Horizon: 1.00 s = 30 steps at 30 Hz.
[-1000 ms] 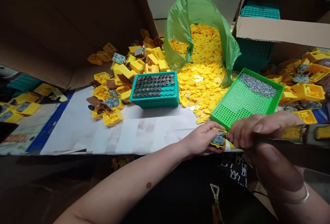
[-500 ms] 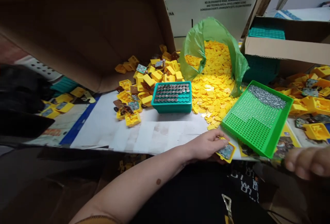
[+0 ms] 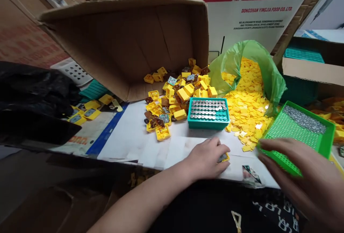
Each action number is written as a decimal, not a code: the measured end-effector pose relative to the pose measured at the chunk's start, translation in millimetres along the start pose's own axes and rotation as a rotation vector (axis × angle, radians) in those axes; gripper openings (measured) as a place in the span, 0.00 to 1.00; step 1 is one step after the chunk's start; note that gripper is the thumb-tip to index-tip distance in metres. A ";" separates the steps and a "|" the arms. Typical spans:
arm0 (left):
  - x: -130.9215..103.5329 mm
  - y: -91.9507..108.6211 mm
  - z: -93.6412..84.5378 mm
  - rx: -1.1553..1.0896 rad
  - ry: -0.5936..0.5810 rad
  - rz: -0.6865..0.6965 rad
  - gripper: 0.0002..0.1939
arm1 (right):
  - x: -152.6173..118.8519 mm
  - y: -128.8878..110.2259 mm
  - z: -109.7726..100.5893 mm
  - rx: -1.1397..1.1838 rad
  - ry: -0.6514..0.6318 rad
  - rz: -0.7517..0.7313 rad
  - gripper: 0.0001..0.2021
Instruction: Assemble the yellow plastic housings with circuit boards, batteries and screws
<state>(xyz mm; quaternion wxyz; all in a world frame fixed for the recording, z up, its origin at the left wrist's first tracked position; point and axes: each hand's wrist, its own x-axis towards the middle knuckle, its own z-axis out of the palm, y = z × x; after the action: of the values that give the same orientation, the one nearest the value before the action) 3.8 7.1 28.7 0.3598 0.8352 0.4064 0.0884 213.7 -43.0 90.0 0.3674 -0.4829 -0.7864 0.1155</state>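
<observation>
My left hand (image 3: 208, 158) is wrapped round a small yellow casing (image 3: 224, 157) with a grey board inside, low over the white paper near the table's front edge. My right hand (image 3: 298, 165), somewhat blurred, is over the near left part of the green perforated tray (image 3: 329, 141); its fingers are curved, with a gap between thumb and fingers and nothing seen in it. Beyond my left hand stands a teal tray (image 3: 208, 124) with rows of round metal cells. Loose flat yellow pieces (image 3: 245, 109) spill out of a green bag (image 3: 276, 72).
Yellow casings with boards and wires (image 3: 177, 98) are heaped before an open cardboard box (image 3: 129, 32). Small metal parts (image 3: 305, 118) lie in the green tray's far end. More casings (image 3: 86, 113) lie at left. Another carton (image 3: 311, 68) stands at right.
The view has shifted, showing more of the boxes behind. My left hand has brought the casing down onto or near the paper. My right hand has come inward from the right edge.
</observation>
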 end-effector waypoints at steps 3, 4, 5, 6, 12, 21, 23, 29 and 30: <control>0.4 -30.0 -5.2 -0.565 0.039 -0.027 0.21 | 56.7 1.4 44.5 -0.155 -0.113 -0.182 0.07; 0.0 -39.5 -7.5 -0.774 0.035 -0.062 0.23 | 70.9 3.1 57.6 -0.209 -0.132 -0.214 0.07; -0.8 -47.5 -9.6 -0.966 0.036 -0.099 0.25 | 81.8 4.8 68.6 -0.270 -0.179 -0.215 0.08; -1.9 -53.6 -11.1 -1.128 0.046 -0.131 0.26 | 89.6 6.3 77.0 -0.327 -0.224 -0.203 0.09; -10.5 -58.4 -12.7 -1.467 0.064 -0.183 0.24 | 100.0 -1.0 87.2 -0.532 -0.423 -0.086 0.08; -13.0 -63.6 -11.3 -1.700 0.004 -0.224 0.21 | 84.9 -1.1 95.4 -0.480 -0.195 -0.184 0.11; -13.6 -63.8 -10.8 -1.738 -0.016 -0.216 0.20 | 72.5 -0.1 96.3 -0.305 -0.051 -0.106 0.10; -12.9 -53.7 -6.4 -1.771 0.013 -0.231 0.17 | 34.9 -7.7 108.6 0.132 0.138 0.202 0.07; -12.0 -50.5 -4.2 -1.780 0.026 -0.243 0.16 | 30.8 -8.1 112.3 0.156 0.154 0.208 0.07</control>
<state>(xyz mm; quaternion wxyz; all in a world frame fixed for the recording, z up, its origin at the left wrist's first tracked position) -37.0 21.2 -0.5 0.8762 0.1974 0.2770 0.3415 122.7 -1.7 29.8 0.4491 -0.5391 -0.6903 0.1766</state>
